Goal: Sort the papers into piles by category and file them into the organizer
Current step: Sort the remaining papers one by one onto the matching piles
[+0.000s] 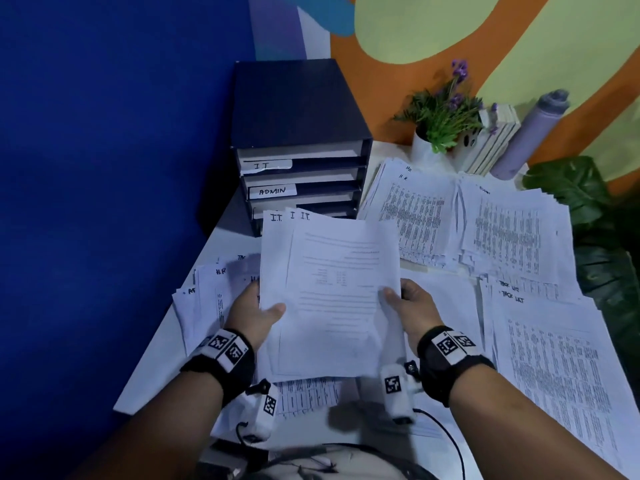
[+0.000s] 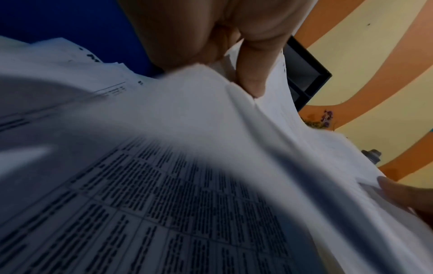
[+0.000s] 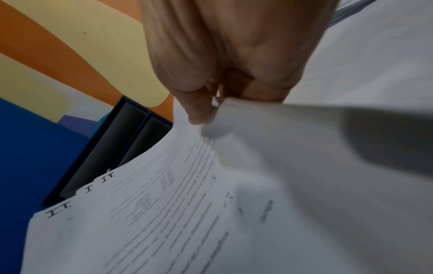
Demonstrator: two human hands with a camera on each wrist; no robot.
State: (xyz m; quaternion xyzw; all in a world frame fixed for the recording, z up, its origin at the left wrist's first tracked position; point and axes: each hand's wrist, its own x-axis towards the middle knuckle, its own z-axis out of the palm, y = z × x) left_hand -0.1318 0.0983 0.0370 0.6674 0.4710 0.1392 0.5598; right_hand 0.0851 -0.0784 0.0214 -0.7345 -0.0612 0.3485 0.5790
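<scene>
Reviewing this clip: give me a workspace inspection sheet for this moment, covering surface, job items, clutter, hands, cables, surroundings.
Surface: white table, mostly under paper.
Job's things: I.T. stack held above the table; organizer at the far left, slots labelled IT and ADMIN; HR pile and task-list pile lie sorted.
Clutter: potted plant, books, grey bottle at the far edge.
Grippers: left hand and right hand each grip a side edge of the I.T. stack.
Cables: black cable from the right wrist.
Surroundings: blue wall to the left.
</scene>
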